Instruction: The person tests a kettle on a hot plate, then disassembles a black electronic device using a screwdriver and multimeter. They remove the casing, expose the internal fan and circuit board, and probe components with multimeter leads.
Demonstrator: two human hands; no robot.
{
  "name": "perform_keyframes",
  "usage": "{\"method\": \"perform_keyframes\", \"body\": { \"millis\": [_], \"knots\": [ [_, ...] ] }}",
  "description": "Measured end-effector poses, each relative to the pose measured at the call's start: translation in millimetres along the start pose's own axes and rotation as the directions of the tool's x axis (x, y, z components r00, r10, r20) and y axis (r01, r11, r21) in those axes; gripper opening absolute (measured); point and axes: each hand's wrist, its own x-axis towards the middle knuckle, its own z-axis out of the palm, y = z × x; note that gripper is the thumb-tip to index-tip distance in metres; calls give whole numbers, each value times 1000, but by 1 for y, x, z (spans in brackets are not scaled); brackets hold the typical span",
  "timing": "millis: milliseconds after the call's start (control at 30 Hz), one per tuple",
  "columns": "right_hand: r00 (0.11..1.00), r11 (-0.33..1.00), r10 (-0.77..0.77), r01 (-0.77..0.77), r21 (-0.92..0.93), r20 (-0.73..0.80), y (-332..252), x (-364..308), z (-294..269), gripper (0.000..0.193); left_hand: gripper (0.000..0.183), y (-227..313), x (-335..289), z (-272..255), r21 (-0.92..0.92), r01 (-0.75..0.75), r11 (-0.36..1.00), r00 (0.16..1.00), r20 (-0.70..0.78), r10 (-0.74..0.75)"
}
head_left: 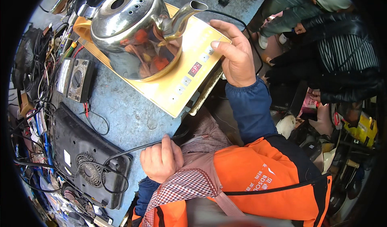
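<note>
A shiny steel kettle [137, 37] with a curved spout stands on a cream induction cooker [169, 94] with a lit red display [194, 69]. My right hand [238, 53] is at the cooker's right corner, thumb touching the button panel and index finger apart from it along the edge. Its other fingers are mostly hidden. My left hand [161, 158] is closed on a black cable [139, 147] near the bench's front edge. To its left lies another black cooker [88, 158], underside up, its round fan grille showing.
An analog multimeter [76, 80] with red and black leads lies on the worn blue bench [121, 126]. Tangled wires and tools [36, 118] crowd the left side. Other people [338, 45] are at the upper right, beside heaped goods [322, 142].
</note>
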Motion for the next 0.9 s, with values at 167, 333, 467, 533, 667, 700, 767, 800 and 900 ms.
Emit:
{"method": "perform_keyframes", "body": {
  "millis": [167,333,467,533,667,700,767,800,900],
  "knots": [
    [1000,1000,9,-9,29,-22,0,-1,3,53,29,-1,0,-1,0,-11,1000,1000,10,11],
    [1000,1000,-17,17,-5,-22,1,-2,4,56,30,-4,1,2,4,-36,999,999,-18,36],
    [999,991,-42,39,-125,-21,3,-2,5,60,29,-2,0,0,0,-32,999,999,-11,32],
    [998,988,-68,65,-141,-18,3,-2,5,59,28,-2,0,0,-7,-8,1000,1000,5,8],
    [999,999,1,0,46,-37,2,0,1,56,30,-3,1,2,1,-42,999,999,-29,42],
    [999,997,8,-6,73,-36,2,2,0,55,30,-3,1,2,-2,-44,999,999,-31,44],
    [999,995,14,-11,99,-36,2,3,-1,53,30,-3,1,1,-5,-33,999,999,-21,33],
    [999,995,15,-11,97,-36,3,3,-1,52,29,-2,0,1,-6,-19,1000,1000,-8,19],
    [998,1000,7,-6,22,-58,5,3,0,50,29,0,-1,-1,-6,-5,1000,1000,3,5]
  ]
}}
